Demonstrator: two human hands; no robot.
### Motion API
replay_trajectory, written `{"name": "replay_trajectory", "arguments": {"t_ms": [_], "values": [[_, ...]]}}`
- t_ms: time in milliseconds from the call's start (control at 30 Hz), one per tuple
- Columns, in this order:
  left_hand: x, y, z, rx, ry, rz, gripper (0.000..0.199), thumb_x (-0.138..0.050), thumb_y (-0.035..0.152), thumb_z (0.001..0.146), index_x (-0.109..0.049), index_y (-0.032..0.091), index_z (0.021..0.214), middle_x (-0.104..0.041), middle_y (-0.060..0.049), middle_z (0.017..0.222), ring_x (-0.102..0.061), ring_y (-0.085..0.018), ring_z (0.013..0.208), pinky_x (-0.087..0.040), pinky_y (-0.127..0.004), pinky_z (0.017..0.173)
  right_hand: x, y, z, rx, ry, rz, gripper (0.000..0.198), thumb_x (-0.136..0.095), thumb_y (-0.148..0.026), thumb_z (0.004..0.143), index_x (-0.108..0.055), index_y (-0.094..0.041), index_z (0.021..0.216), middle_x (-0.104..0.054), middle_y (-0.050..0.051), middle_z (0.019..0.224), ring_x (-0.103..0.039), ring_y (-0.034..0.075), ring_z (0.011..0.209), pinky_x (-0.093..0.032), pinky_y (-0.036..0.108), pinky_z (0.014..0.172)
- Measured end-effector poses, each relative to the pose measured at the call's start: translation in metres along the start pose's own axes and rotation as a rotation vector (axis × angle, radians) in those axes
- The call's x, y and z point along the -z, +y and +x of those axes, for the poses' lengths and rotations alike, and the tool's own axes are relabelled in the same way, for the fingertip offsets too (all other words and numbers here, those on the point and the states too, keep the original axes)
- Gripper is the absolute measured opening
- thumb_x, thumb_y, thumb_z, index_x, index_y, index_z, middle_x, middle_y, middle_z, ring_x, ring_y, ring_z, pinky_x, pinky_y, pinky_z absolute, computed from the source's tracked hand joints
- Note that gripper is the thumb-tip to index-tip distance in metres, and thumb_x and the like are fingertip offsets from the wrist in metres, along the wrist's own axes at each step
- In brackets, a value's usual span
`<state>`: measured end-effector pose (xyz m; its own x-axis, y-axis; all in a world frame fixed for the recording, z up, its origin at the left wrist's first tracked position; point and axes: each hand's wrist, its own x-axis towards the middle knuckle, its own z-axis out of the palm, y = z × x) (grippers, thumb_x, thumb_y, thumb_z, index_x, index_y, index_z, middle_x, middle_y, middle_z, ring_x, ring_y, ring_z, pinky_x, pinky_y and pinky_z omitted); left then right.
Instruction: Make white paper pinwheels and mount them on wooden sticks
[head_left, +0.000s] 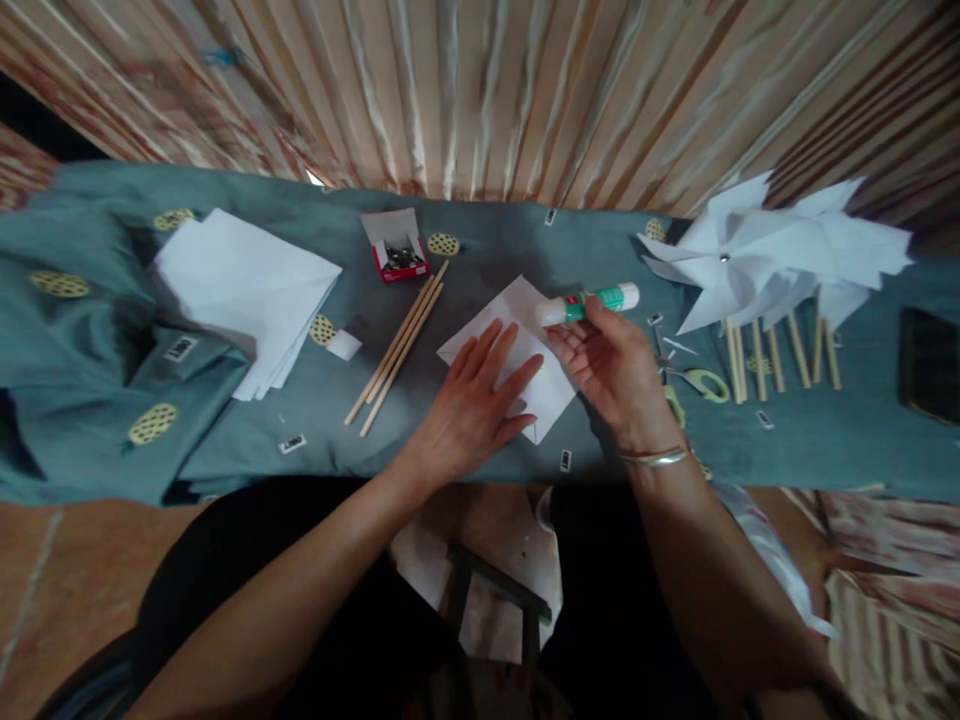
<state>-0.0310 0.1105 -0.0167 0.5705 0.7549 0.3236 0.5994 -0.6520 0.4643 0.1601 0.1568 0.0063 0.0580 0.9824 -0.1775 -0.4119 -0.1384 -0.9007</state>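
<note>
A square white sheet of paper [523,297] lies turned like a diamond on the cloth, with a line running in from its left corner. Across its left and middle part rests my left hand [484,395], fingers spread flat on the paper. My right hand [611,360] holds a green and white glue stick [592,303] between thumb and fingers over the sheet's right side. The glue stick lies nearly level, its left end above the paper. Whether its cap is on I cannot tell.
Left are a stack of white paper [240,290], an eraser-like white block [344,345], wooden sticks [397,350] and a red box of small metal pieces [395,248]. Right lie paper pinwheels [787,250] on sticks, green-handled scissors [701,383] and a dark phone [928,362].
</note>
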Motion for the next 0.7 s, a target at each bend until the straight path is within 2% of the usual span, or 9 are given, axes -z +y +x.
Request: {"name": "replay_trajectory", "arguments": {"t_ms": [67,133,233,300,367,500,600,700], "values": [[0.02,-0.012,-0.006,0.04,0.059,0.045,0.055,-0.05,0.044,0.097,-0.043,0.021,0.147,-0.032,-0.018,0.161,-0.024,-0.034,0.152,-0.025,-0.057,0.12,0.001,-0.002,-0.001,-0.043,-0.013,0.061,0.02,-0.077,-0.042,0.079,-0.069,-0.024,0.082,-0.077,-0.002,0.082,-0.075,0.015,0.081,-0.062,0.029,0.085],[0.045,-0.031,-0.016,0.134,0.148,0.1,0.049,-0.05,0.029,0.096,-0.047,0.022,0.144,-0.038,-0.015,0.159,-0.032,-0.031,0.149,-0.026,-0.054,0.12,0.002,-0.004,-0.002,-0.08,-0.026,0.094,0.021,-0.074,-0.044,0.081,-0.07,-0.024,0.083,-0.078,-0.001,0.083,-0.075,0.016,0.082,-0.062,0.031,0.086],[0.079,-0.062,-0.035,0.264,0.201,0.181,0.05,-0.048,0.014,0.086,-0.058,0.022,0.134,-0.052,-0.01,0.149,-0.044,-0.029,0.141,-0.037,-0.048,0.117,0.005,-0.007,-0.003,-0.123,-0.043,0.144,0.023,-0.072,-0.047,0.083,-0.071,-0.024,0.084,-0.078,0.0,0.083,-0.075,0.016,0.08,-0.062,0.031,0.085],[0.091,-0.076,-0.046,0.342,0.168,0.225,0.052,-0.049,0.011,0.079,-0.064,0.022,0.127,-0.056,-0.009,0.144,-0.05,-0.029,0.136,-0.041,-0.048,0.115,0.007,-0.008,-0.003,-0.145,-0.056,0.177,0.024,-0.071,-0.048,0.084,-0.071,-0.024,0.085,-0.078,0.0,0.082,-0.074,0.016,0.079,-0.062,0.03,0.083],[0.095,-0.083,-0.054,0.412,0.113,0.242,0.049,-0.047,0.012,0.078,-0.069,0.021,0.121,-0.062,-0.009,0.137,-0.054,-0.03,0.131,-0.045,-0.049,0.112,0.009,-0.009,-0.003,-0.166,-0.063,0.208,0.024,-0.071,-0.048,0.085,-0.071,-0.024,0.083,-0.078,0.0,0.081,-0.074,0.015,0.078,-0.061,0.028,0.081],[0.095,-0.079,-0.059,0.497,0.097,0.195,0.045,-0.046,0.015,0.078,-0.074,0.019,0.112,-0.067,-0.011,0.13,-0.063,-0.03,0.121,-0.048,-0.048,0.108,0.008,-0.014,-0.006,-0.221,-0.052,0.277,0.025,-0.07,-0.045,0.087,-0.07,-0.023,0.076,-0.076,-0.002,0.073,-0.071,0.011,0.069,-0.059,0.02,0.069],[0.101,-0.068,-0.053,0.556,0.17,0.107,0.035,-0.054,0.021,0.08,-0.076,0.02,0.107,-0.072,-0.01,0.12,-0.068,-0.03,0.109,-0.051,-0.046,0.102,0.003,-0.019,-0.012,-0.278,-0.047,0.33,0.025,-0.066,-0.042,0.09,-0.07,-0.021,0.077,-0.074,-0.001,0.068,-0.069,0.009,0.062,-0.057,0.017,0.061],[0.1,-0.046,-0.04,0.663,0.294,-0.148,0.035,-0.068,0.031,0.077,-0.076,0.02,0.11,-0.075,-0.007,0.104,-0.07,-0.026,0.086,-0.057,-0.039,0.085,-0.004,-0.022,-0.021,-0.326,-0.053,0.359,0.02,-0.065,-0.036,0.09,-0.071,-0.019,0.081,-0.075,0.0,0.068,-0.068,0.009,0.059,-0.057,0.016,0.058]]}}
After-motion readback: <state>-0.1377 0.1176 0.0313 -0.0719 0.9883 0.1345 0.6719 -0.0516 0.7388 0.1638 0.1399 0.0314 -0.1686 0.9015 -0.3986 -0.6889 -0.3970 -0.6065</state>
